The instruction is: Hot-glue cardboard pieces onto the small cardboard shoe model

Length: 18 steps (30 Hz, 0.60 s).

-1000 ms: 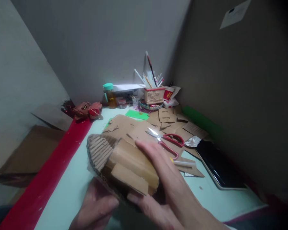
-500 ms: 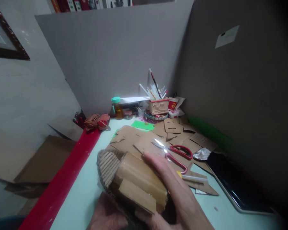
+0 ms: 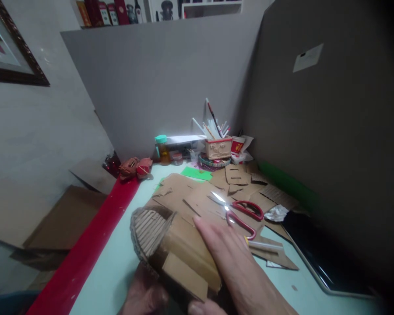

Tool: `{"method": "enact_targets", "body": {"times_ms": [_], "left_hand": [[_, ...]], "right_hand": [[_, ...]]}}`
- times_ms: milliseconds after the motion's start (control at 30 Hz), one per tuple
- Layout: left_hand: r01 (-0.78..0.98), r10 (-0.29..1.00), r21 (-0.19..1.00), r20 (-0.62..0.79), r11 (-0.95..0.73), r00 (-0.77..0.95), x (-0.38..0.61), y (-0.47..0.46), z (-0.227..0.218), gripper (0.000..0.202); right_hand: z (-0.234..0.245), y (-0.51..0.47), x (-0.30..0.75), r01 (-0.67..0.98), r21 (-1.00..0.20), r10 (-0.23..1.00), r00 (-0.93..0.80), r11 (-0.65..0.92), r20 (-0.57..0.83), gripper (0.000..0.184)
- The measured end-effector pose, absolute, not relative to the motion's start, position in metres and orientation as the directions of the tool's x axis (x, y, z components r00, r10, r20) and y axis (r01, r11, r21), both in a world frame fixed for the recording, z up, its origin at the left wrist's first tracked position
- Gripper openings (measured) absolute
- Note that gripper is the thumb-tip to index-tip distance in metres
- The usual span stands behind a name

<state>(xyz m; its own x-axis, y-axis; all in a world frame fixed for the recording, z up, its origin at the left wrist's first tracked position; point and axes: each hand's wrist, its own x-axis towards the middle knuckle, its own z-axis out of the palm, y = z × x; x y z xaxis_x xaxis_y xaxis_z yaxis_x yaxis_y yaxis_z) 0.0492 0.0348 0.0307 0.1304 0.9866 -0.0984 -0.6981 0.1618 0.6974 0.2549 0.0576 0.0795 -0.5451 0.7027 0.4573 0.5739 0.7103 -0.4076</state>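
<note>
Between my hands, low in the head view, is a cardboard model [image 3: 190, 245] with a smooth folded body, a small flap on its near side and a rounded corrugated piece at its left end. My right hand [image 3: 233, 258] wraps over its right side, with the fingers along the top and the thumb at the lower flap. From below left, my left hand [image 3: 146, 291] grips the underside; part of that hand is hidden by the model. Just beyond my right hand lie red-handled scissors [image 3: 238, 210], blades apart, on flat cardboard.
Cut cardboard pieces [image 3: 180, 188] spread over the table. At right lies a dark-screened tablet [image 3: 321, 253], near crumpled foil [image 3: 276, 213] and a glue stick [image 3: 265, 246]. Behind stand a pen box [image 3: 218, 148] and a teal-lidded bottle [image 3: 163, 151]. Grey panels rise at the back and right.
The cardboard model has turned slightly and shifted a little left, showing more of its corrugated end. My right hand moved with it. The camera view has tilted up slightly.
</note>
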Motion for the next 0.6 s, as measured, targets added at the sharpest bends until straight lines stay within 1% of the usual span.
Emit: {"method": "enact_targets", "body": {"times_ms": [67, 167, 233, 300, 400, 500, 600], "left_hand": [[-0.710, 0.984, 0.681, -0.128, 0.177, 0.123, 0.048, 0.032, 0.030, 0.035], [-0.737, 0.975, 0.640, -0.180, 0.217, 0.130, 0.049, 0.033, 0.033, 0.034], [-0.775, 0.967, 0.582, -0.204, 0.245, 0.152, 0.051, 0.037, 0.036, 0.032], [-0.817, 0.953, 0.496, -0.215, 0.294, 0.213, 0.051, 0.039, 0.037, 0.025], [-0.830, 0.929, 0.422, -0.109, 0.364, 0.353, 0.049, 0.043, 0.037, 0.026], [-0.809, 0.888, 0.418, 0.015, 0.413, 0.460, 0.049, 0.045, 0.038, 0.032], [-0.797, 0.856, 0.414, 0.074, 0.440, 0.511, 0.053, 0.048, 0.041, 0.033]], "right_hand": [[0.076, 0.058, 0.254, 0.595, -0.387, 0.709, -0.566, 0.705, 0.420, 0.090], [0.075, 0.056, 0.254, 0.637, -0.359, 0.731, -0.577, 0.682, 0.364, 0.093], [0.080, 0.053, 0.255, 0.653, -0.364, 0.748, -0.563, 0.664, 0.352, 0.094], [0.088, 0.049, 0.257, 0.654, -0.391, 0.761, -0.540, 0.648, 0.360, 0.092], [0.101, 0.044, 0.263, 0.645, -0.431, 0.776, -0.516, 0.631, 0.364, 0.087], [0.109, 0.042, 0.271, 0.648, -0.445, 0.786, -0.492, 0.618, 0.376, 0.081], [0.113, 0.043, 0.277, 0.667, -0.438, 0.794, -0.449, 0.603, 0.410, 0.074]]}}
